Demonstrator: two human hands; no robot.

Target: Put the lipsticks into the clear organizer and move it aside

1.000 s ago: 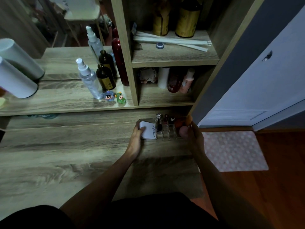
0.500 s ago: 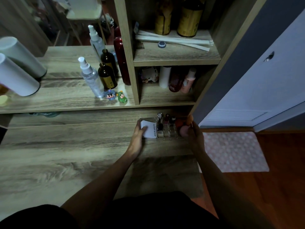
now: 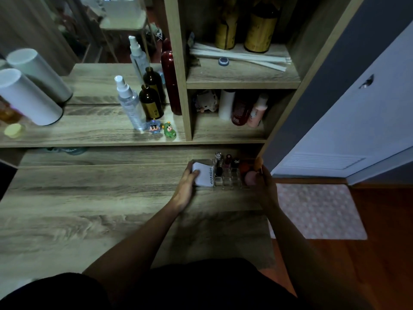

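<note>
Both hands, left hand (image 3: 186, 183) and right hand (image 3: 264, 186), gripping clear organizer (image 3: 225, 175) ends, dim wooden vanity top (image 3: 89, 209), pink mat (image 3: 317, 211) beside.

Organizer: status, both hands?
Left hand and right hand grip the clear organizer at its ends. Lipsticks stand inside. Cabinet post close at right.

Dim, bluish indoor light, deep foreground shadow, wide-angle bending at edges

Single head-worn wide-angle view, facing forward and down, close over the wooden desk (image 3: 89, 209) — shelves (image 3: 241, 79) at top, both forearms entering from below — no second view.
</note>
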